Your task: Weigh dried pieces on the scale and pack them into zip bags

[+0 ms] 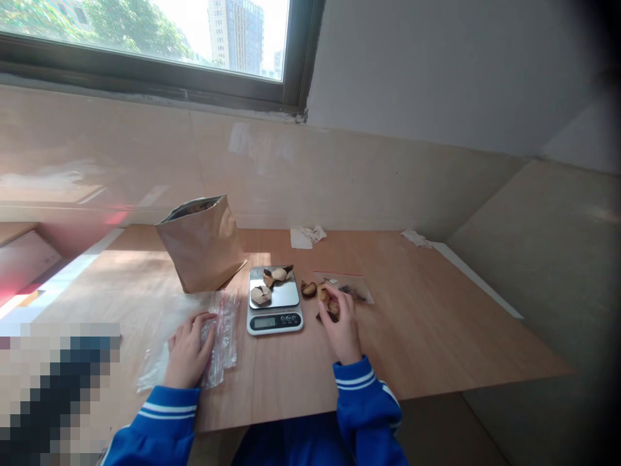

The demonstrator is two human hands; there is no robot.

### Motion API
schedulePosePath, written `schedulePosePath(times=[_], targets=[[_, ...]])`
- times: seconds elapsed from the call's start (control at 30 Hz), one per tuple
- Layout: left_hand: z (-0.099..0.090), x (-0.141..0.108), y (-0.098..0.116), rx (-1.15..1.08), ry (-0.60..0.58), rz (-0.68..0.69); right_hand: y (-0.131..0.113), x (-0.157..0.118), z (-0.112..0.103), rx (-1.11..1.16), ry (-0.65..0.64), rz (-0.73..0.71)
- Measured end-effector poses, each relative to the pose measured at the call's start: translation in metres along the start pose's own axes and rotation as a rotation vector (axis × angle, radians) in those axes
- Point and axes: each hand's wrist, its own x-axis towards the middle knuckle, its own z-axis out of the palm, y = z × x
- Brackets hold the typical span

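A small digital kitchen scale (275, 321) stands in the middle of the table. Several pieces of what look like dried mushrooms (261, 296) lie on its metal plate; the display digits are too small to read surely. My right hand (342, 323) is just right of the scale, thumb and fingers pinched on a dried mushroom (323, 294). Other dried mushrooms (308, 289) lie beside those fingers, partly hidden by them. Behind that hand is a clear zip bag (363, 285) with dark pieces in it. My left hand (190, 349) rests, fingers loosely spread, on flat clear zip bags (226, 336).
An upright brown paper pouch (204, 249), open at its top, stands behind the left hand. Crumpled white tissue (314, 233) lies at the table's back edge, with another tissue (416, 239) farther right. A wall and window border the wooden table (436, 323).
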Motion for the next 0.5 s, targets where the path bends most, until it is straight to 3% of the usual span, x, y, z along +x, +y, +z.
schedulePosePath(times=[0.13, 0.23, 0.33, 0.5], targets=[[-0.001, -0.001, 0.001, 0.004, -0.006, -0.011, -0.03, 0.013, 0.038, 0.077, -0.154, -0.043], [-0.002, -0.001, 0.002, 0.003, -0.019, -0.011, -0.038, 0.014, 0.055, 0.016, -0.208, -0.056], [-0.002, -0.001, 0.002, -0.003, -0.025, -0.011, -0.031, 0.005, 0.051, -0.044, -0.215, -0.1], [-0.001, -0.001, 0.001, -0.013, -0.023, -0.009, 0.009, -0.03, 0.018, -0.198, -0.062, -0.013]])
